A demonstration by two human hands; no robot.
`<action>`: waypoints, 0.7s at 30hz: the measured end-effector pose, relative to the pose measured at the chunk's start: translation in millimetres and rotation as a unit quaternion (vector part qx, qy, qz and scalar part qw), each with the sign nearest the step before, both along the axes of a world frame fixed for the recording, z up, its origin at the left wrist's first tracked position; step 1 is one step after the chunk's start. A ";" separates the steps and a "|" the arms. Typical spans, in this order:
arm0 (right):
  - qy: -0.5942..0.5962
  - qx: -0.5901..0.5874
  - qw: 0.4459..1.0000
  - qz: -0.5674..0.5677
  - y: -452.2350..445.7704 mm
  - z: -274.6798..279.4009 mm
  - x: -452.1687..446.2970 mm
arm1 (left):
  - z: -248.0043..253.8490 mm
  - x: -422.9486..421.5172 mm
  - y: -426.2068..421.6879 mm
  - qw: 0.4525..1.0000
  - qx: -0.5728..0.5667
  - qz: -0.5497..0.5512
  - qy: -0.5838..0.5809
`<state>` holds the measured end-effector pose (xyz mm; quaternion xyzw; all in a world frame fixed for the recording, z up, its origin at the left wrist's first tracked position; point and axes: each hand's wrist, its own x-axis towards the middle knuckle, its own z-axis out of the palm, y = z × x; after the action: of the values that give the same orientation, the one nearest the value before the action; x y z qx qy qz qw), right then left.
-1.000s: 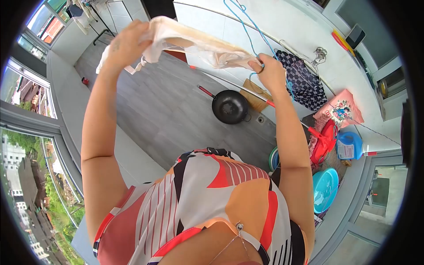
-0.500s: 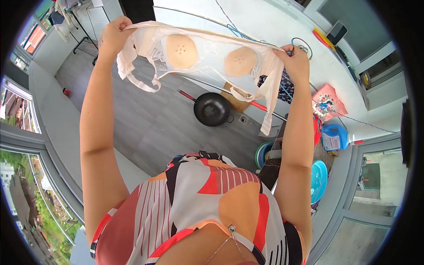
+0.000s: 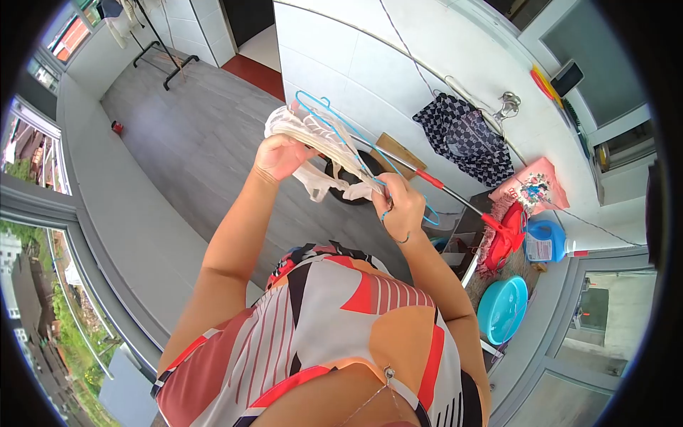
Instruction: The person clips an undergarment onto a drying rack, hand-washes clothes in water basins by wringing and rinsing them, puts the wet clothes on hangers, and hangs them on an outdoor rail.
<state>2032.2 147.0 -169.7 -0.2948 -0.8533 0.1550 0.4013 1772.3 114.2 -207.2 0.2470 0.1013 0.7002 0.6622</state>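
A pale cream bra (image 3: 313, 142) is bunched between my hands in the middle of the view. My left hand (image 3: 283, 156) is closed on its left part, thumb pointing right. My right hand (image 3: 398, 206) pinches the garment's right end together with a thin blue hanger (image 3: 329, 117). The hanger runs along the far side of the fabric, its hook end up near the top and its other end sticking out past my right hand. A loose part of the bra hangs below, in front of a black wok on the floor.
A mop pole with red parts (image 3: 462, 198) slants down to the right. Patterned dark cloth (image 3: 466, 135) hangs by the wall. A pink bag (image 3: 535, 186), blue bottle (image 3: 546, 240) and turquoise basin (image 3: 503, 309) are at the right. A black rack (image 3: 165, 60) stands far left.
The bra was stretched wide between my raised hands and is now gathered up. Both hands have come closer together and lower, and the blue hanger now lies along the fabric.
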 end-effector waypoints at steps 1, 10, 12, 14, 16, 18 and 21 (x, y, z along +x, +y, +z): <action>0.009 -0.032 0.999 0.007 -2.3 -10.7 -0.1 | -0.5 -0.4 -2.1 1.000 0.017 0.009 -0.017; 0.225 -0.490 0.840 -0.054 37.7 -10.8 65.1 | 18.7 -25.0 1.2 0.988 0.012 -0.114 0.102; 0.231 -0.467 0.849 -0.088 45.8 -11.3 67.4 | 31.9 -37.5 -2.5 0.959 -0.013 -0.163 0.233; 0.180 -0.497 0.846 -0.066 60.2 -26.0 77.5 | 42.5 -52.5 -1.8 0.903 -0.020 -0.208 0.374; 0.139 -0.544 0.825 -0.062 70.0 -46.1 82.0 | 60.9 -63.4 2.8 0.868 -0.055 -0.289 0.400; 0.109 -0.609 0.782 -0.075 78.2 -68.5 82.9 | 69.8 -78.5 12.4 0.834 -0.096 -0.358 0.408; 0.108 -0.638 0.758 -0.076 82.5 -110.5 73.3 | 81.2 -67.9 16.6 0.831 -0.074 -0.298 0.465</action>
<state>2105.5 229.5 -280.2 -0.5281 -0.4825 0.6633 0.2200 1704.5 130.8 -126.0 0.5118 0.3701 0.2621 0.7296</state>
